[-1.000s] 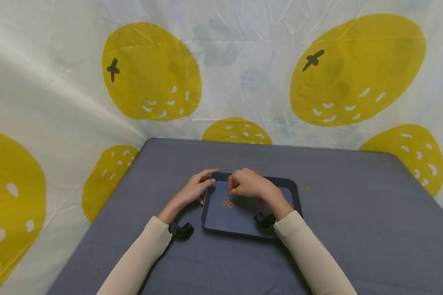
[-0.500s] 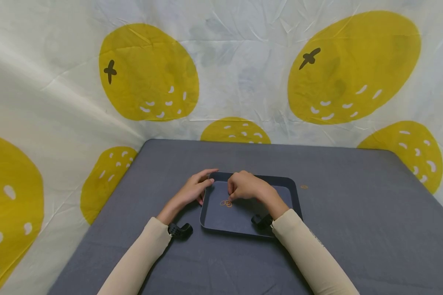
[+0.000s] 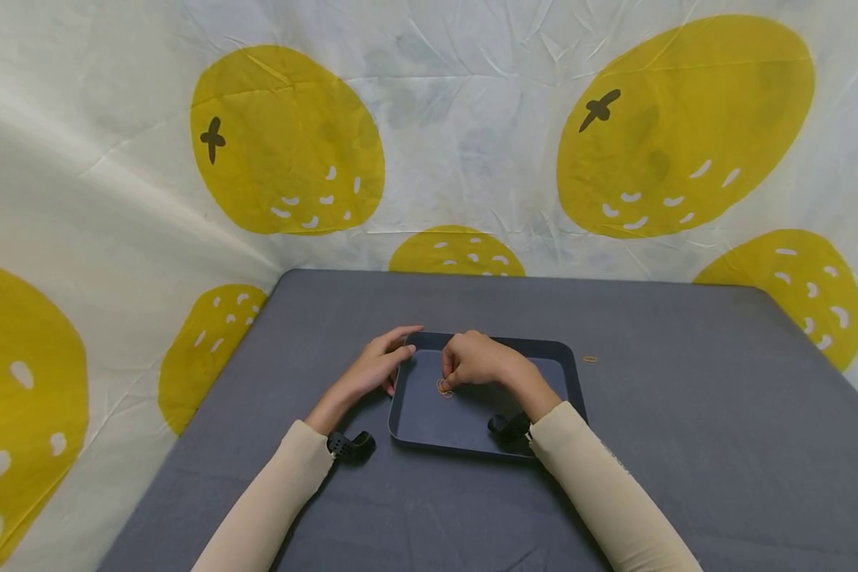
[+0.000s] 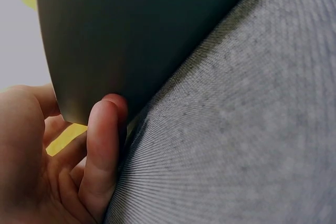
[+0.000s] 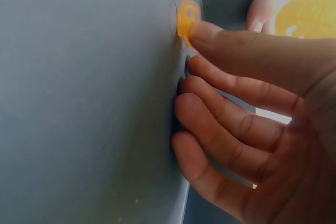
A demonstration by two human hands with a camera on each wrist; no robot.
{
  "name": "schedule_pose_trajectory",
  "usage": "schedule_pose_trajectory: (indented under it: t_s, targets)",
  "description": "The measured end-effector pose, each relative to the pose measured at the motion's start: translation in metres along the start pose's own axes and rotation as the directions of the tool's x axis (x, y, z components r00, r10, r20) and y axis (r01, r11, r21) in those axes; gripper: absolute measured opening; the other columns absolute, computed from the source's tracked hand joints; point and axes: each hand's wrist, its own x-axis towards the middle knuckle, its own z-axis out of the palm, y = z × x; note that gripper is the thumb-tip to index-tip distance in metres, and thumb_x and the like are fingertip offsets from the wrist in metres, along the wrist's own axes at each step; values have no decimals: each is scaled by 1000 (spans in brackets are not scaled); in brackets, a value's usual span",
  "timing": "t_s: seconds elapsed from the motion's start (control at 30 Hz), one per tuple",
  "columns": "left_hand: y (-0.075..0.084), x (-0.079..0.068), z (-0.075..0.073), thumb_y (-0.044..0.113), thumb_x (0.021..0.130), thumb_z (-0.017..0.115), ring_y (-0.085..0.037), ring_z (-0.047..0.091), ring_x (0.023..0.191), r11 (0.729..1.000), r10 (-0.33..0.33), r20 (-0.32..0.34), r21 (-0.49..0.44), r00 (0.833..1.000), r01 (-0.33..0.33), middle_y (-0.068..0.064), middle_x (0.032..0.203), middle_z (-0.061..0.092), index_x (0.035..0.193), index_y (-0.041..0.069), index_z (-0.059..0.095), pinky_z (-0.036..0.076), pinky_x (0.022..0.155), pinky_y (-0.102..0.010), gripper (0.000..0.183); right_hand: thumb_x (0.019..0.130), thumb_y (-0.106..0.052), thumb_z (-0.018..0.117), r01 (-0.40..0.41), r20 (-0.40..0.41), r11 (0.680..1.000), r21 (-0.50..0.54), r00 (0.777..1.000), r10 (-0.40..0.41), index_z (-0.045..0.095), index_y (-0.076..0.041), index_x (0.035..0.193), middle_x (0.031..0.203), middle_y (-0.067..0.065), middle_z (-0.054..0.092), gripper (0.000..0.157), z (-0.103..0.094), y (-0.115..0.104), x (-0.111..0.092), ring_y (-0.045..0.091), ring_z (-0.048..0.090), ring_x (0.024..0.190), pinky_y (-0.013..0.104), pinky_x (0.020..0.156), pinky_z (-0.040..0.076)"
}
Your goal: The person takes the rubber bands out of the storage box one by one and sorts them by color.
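Compared with half a second ago, the orange bands point(image 5: 182, 22) have been drawn together: then spread loosely to the left of the fingertips of the right hand point(image 3: 479, 360), now bunched right at them. Left hand point(image 3: 373, 370) and tray point(image 3: 436, 433) show no clear shift.

Dial: the tray as seen from the head camera, 12 at its far side.

Far left: white backdrop cloth point(image 3: 136, 87) printed with large yellow fruit; it runs on behind the tabletop point(image 3: 343, 302) past 12. Left sleeve point(image 3: 264, 496), cream, enters from 7–8 o'clock, with a black wrist device point(image 3: 352, 447) at its cuff, outside the tray.

Left hand: grips the tray at its 10 o'clock corner, thumb over the rim, other fingers outside; left wrist view shows a fingertip against the outer wall.

Tray: dark blue-grey, shallow, rounded corners, flat on the grey tabletop.

Bands: on the tray floor, about 9–10 o'clock of centre. Exact count not readable.

Right hand: over the tray near 12, fingers curled, thumb tip touching the bands. Whether they are pinched, cannot tell. Second black device point(image 3: 508, 429) at 5 o'clock; right sleeve point(image 3: 608, 485) beyond it.

Far right: single loose band point(image 3: 589, 359) on the tabletop, just outside the tray at 2 o'clock.
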Motion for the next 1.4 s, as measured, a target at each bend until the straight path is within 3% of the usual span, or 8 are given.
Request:
schedule_pose_trajectory:
  t_s: [0.43, 0.6, 0.7, 1.03, 1.17, 1.4]
  targets:
    - [-1, 1, 1, 32, 108, 54, -18, 54, 43, 1000, 2, -22, 0, 1000, -2, -18, 122, 69, 154, 30, 50, 56, 42, -40, 46, 90, -17, 81, 0, 13, 1000, 6, 1000, 0, 76, -19, 78, 74, -9, 72, 13, 2, 1, 1, 10, 60, 64, 25, 60, 48]
    - [-1, 0, 1, 34, 109, 53, -19, 54, 44, 1000, 7, -11, 6, 1000, -7, -16, 128, 68, 155, 30, 48, 57, 43, -40, 47, 93, -22, 78, 3, 12, 1000, 9, 1000, -3, 75, -20, 75, 71, -5, 70, 19, 2, 3, 2, 9, 53, 58, 24, 56, 42]
    - [-1, 0, 1, 34, 109, 52, -19, 54, 44, 1000, 12, -10, 11, 1000, -11, -15, 127, 68, 155, 30, 48, 57, 43, -41, 46, 93, -25, 79, 11, 14, 1000, 25, 1000, -11, 75, -21, 74, 70, -4, 70, 20, 3, 3, 2, 10, 52, 57, 24, 55, 42]
    - [-2, 0, 0, 33, 109, 53, -21, 54, 43, 1000, 22, -12, 11, 1000, -22, -15, 99, 66, 154, 31, 49, 57, 44, -44, 46, 93, -17, 77, 0, 34, 1000, 9, 999, 0, 76, -20, 77, 74, -7, 71, 16, 2, 1, 2, 10, 57, 63, 25, 60, 47]
    - [-2, 0, 1, 33, 109, 53, -21, 54, 43, 1000, 21, -17, 21, 1000, -20, -14, 104, 68, 154, 31, 50, 57, 44, -45, 45, 95, -15, 73, 8, 33, 1000, 14, 999, -8, 76, -18, 78, 74, -5, 71, 18, 2, 2, 2, 10, 54, 60, 24, 58, 44]
    - [-2, 1, 0, 34, 109, 53, -21, 54, 43, 1000, 18, -17, 26, 1000, -17, -13, 118, 69, 154, 30, 49, 57, 44, -45, 46, 92, -21, 79, 7, 35, 1000, 24, 999, -7, 74, -22, 75, 72, -8, 70, 17, 3, 3, 1, 10, 56, 61, 24, 57, 45]
